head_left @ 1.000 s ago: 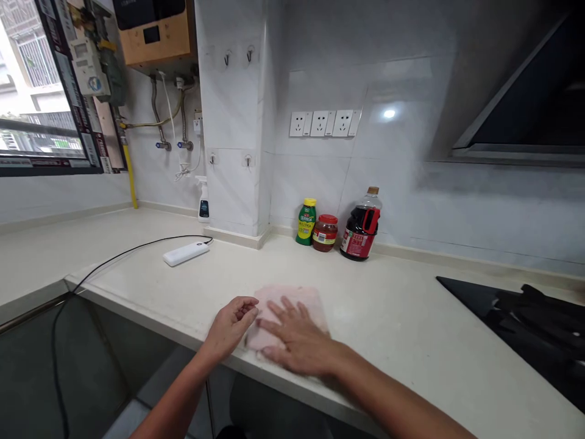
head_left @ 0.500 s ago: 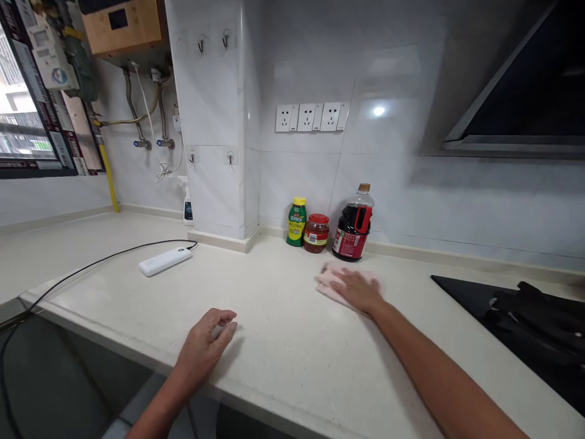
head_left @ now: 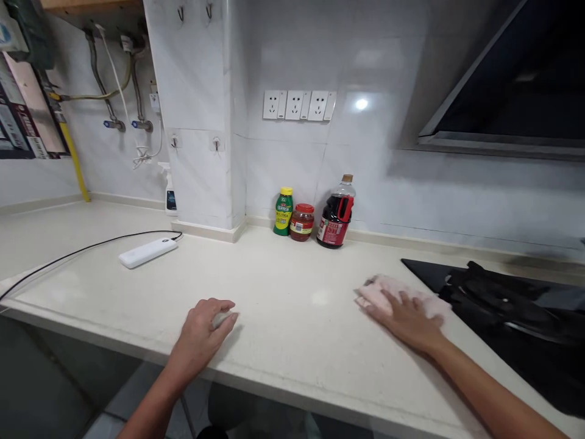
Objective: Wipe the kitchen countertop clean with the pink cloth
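Just beside the flat black stove (head_left: 516, 344), we have our right hand (head_left: 409, 320) laid with spread fingers upon the pale pink cloth (head_left: 377, 294), which lies on the smooth cream-white desk (head_left: 292, 323). Our left hand (head_left: 198, 335) is half curled, thumb and fingers apart; we cannot tell whether it touches the desk.

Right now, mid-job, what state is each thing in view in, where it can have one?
Pale pink cloth: rumpled, partly covered.
Right grip: open, palm down on it.
Left grip: half-curled, empty.
Green bottle: standing, capped.
Jar: standing, lidded.
Dark bottle: standing, capped.
White device: lying flat.
Triple wall socket: nothing plugged in.
Stove: no flame visible.
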